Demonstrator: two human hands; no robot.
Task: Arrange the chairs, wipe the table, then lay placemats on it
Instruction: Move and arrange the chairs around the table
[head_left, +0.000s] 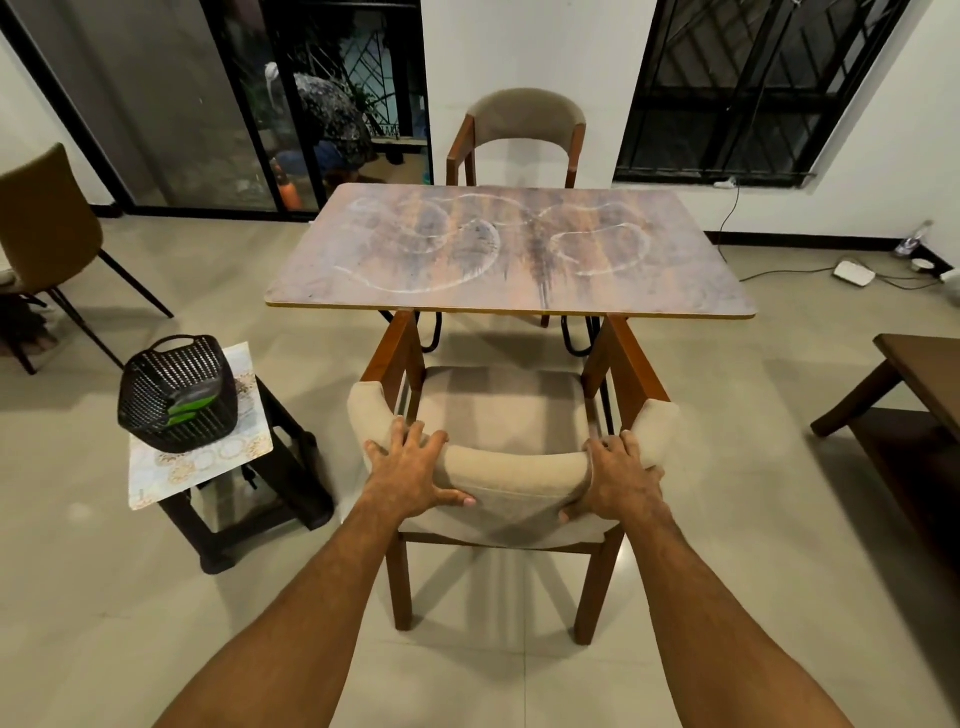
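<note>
Both hands grip the padded backrest of the near chair (511, 415): the left hand (410, 470) and the right hand (621, 480) have their fingers clamped over its top, thumbs underneath, likely for steering it square. The chair's arms sit just under the table (511, 249) edge. A far chair (519, 130) faces it.

Both arms stretched forward, left hand (410, 470) and right hand (621, 480) gripping chair backrest (514, 467), fingers (415, 435) curled over
</note>
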